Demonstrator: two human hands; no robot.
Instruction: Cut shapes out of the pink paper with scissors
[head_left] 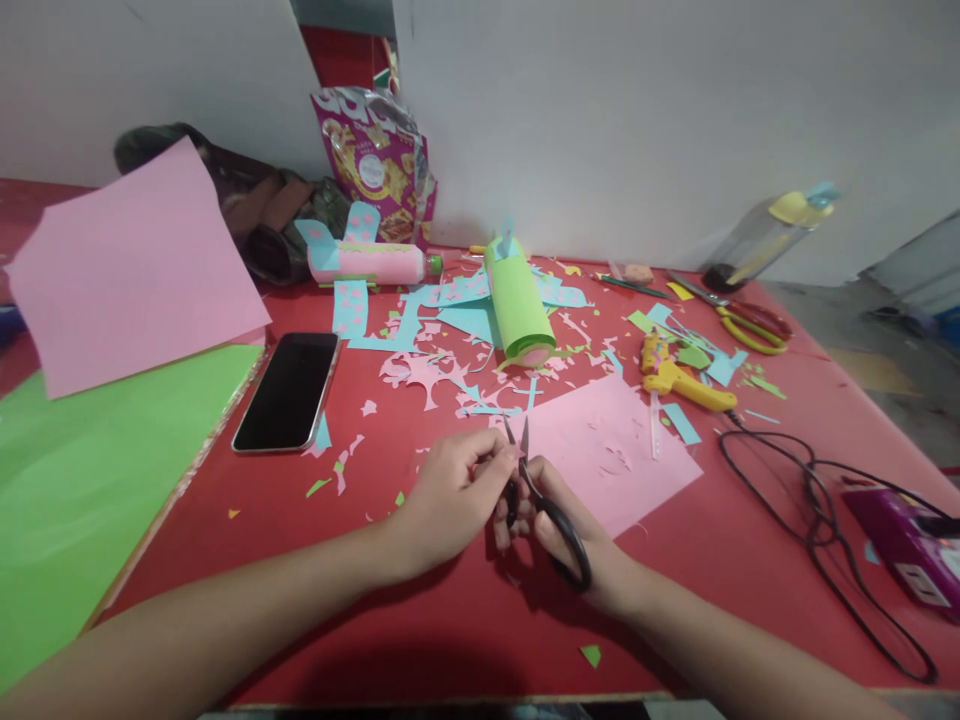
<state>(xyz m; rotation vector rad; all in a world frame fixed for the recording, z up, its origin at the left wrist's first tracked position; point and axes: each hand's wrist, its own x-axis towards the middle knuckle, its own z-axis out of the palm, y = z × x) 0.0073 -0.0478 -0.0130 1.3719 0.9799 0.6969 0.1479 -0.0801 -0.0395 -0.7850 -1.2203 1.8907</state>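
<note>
My right hand (570, 535) grips black-handled scissors (551, 510), blades pointing up and slightly apart near the table's front middle. My left hand (454, 495) sits just left of the blades, fingers pinched together right at them; whatever small piece it pinches is too small to make out. A pink paper sheet (611, 450) with cut-outs lies right behind the scissors. Farther back stand a green paper-wrapped roll (519, 305) with blue wings and a pink bottle plane (371, 262).
A black phone (289, 392) lies left of my hands, beside large green (90, 480) and pink (127, 270) sheets. Yellow glue gun (679, 378), yellow-handled scissors (746, 325), black cable (817, 520) and purple power strip (911, 540) lie on the right. Paper scraps litter the red table (420, 620).
</note>
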